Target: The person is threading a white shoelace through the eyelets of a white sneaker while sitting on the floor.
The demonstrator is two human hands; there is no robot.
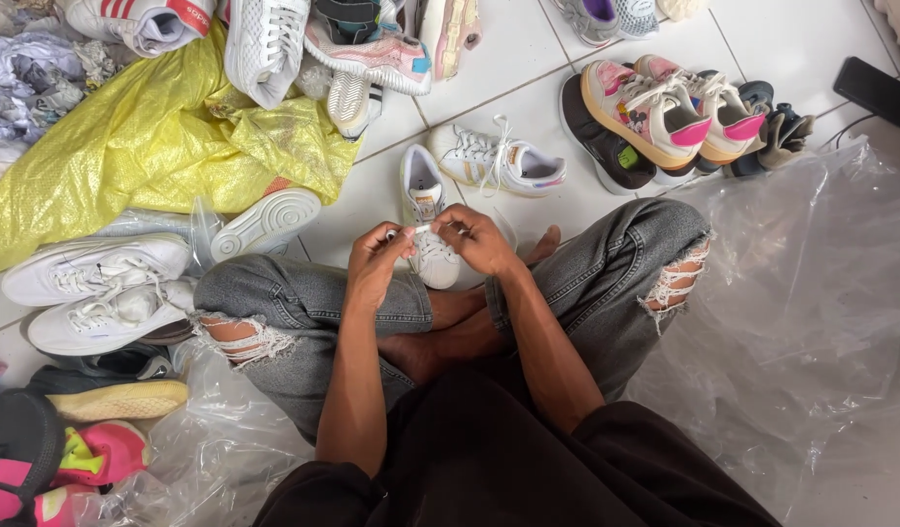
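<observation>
Head view: I see the person seated cross-legged on the white tile floor (528, 88) in ripped grey jeans (303, 298), both forearms reaching forward over the knees. The left hand (375, 262) is raised with the wrist bent, its fingers curled in and pinched on the end of a white lace (422, 228). The right hand (479, 239) sits just beside it at the same height, fingers likewise closed, thumb and forefinger nipping the other part of the same lace; the short stretch between the hands runs nearly level. I cannot tell whether the lace is being threaded or tied, as the fingertips cover its ends. Directly beneath the hands lies a white sneaker (427, 215), toe toward the person, heel opening away, with a tan insole label visible; the hands partly hide its front. Its apparent mate (499, 161), white with loose laces, lies on its side just beyond, near but not touching. A yellow plastic sack (128, 156) spreads to the left, a pair of white sneakers (94, 293) lies beside the left knee, and clear plastic sheeting (811, 293) covers the floor on the right.
</observation>
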